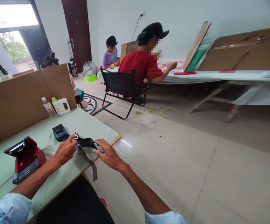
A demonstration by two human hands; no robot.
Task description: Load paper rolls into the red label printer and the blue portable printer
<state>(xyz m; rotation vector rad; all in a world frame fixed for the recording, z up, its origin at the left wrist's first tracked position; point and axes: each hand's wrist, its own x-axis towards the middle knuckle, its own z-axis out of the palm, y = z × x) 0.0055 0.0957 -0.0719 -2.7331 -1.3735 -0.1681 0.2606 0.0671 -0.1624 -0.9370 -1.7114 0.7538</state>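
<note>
My left hand (pixel 64 151) pinches the left end of a black strap-like piece (pixel 85 143) that carries a small white roller (pixel 75 135). My right hand (pixel 108 154) grips the same piece at its right end, fingers curled over it. A grey strap (pixel 91 165) hangs from it over the table edge. Both hands are above the near corner of the pale green table (pixel 83 119). Just behind them lies a small dark blue device (pixel 59 132). A red device with its lid raised (pixel 25 157) stands to the left.
A water bottle (pixel 49 108) and a white jug (pixel 61 105) stand by the cardboard partition (pixel 20 99). A person in red sits on a black folding chair (pixel 123 87) at a long table (pixel 219 76); two other people sit farther back. A fan (pixel 89 71) stands on the tiled floor.
</note>
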